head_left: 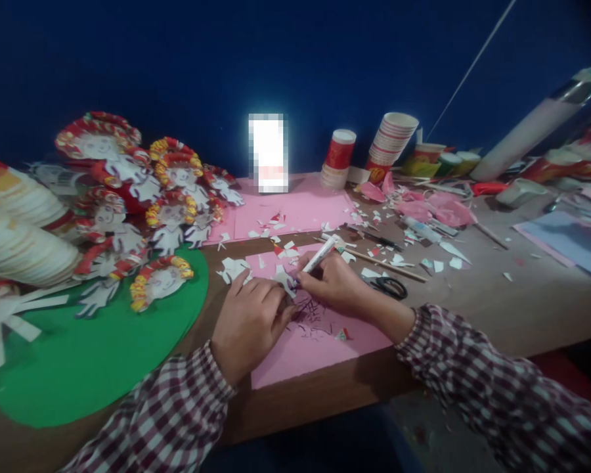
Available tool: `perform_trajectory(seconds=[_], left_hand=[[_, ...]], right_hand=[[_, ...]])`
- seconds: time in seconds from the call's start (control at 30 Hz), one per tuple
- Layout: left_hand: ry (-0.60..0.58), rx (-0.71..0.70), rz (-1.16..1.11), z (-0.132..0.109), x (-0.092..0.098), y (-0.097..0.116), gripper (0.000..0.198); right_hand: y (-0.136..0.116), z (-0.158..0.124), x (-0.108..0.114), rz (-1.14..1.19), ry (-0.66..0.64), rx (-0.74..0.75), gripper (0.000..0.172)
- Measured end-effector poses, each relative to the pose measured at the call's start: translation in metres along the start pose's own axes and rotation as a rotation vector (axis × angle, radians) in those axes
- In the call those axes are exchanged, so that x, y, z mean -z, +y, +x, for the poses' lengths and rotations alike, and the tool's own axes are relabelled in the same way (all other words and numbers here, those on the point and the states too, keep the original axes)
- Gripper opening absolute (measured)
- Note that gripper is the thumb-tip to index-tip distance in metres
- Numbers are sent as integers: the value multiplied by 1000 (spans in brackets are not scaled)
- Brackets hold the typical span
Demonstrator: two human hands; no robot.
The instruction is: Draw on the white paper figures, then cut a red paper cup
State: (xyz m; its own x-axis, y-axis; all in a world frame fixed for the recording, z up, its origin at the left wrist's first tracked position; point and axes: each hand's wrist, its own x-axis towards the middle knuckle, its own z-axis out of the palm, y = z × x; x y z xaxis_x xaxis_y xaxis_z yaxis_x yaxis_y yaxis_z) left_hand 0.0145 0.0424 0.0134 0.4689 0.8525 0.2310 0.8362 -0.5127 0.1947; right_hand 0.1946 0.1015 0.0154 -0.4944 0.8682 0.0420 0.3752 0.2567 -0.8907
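My right hand [337,284] is closed around a white marker pen [320,255], its tip down on a small white paper cut-out [286,281]. My left hand [250,320] has its fingers curled, pressing that cut-out flat on a pink paper sheet [303,355]. Dark pen scribbles [311,313] mark the pink sheet beside the hands. Both sleeves are checked red and white.
Paper dolls with red-yellow hair [163,279] lie on a green round sheet [93,368] at left, beside stacked paper cups [14,223]. Black scissors [389,286], a wooden stick [389,264], paper scraps, cup stacks [389,141] and a white tube [532,128] lie right and behind.
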Motion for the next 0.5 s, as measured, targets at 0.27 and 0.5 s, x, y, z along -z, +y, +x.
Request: perform_trajectory(seconds=[0.27,0.5], left_hand=[[-3,1,9,0,0,0,27],[26,-12,-5,0,-1,-1,26]], right_hand=[[-2,-1,2,-15,-34,-8,14],[-1,-1,0,47,-9,-34,11]])
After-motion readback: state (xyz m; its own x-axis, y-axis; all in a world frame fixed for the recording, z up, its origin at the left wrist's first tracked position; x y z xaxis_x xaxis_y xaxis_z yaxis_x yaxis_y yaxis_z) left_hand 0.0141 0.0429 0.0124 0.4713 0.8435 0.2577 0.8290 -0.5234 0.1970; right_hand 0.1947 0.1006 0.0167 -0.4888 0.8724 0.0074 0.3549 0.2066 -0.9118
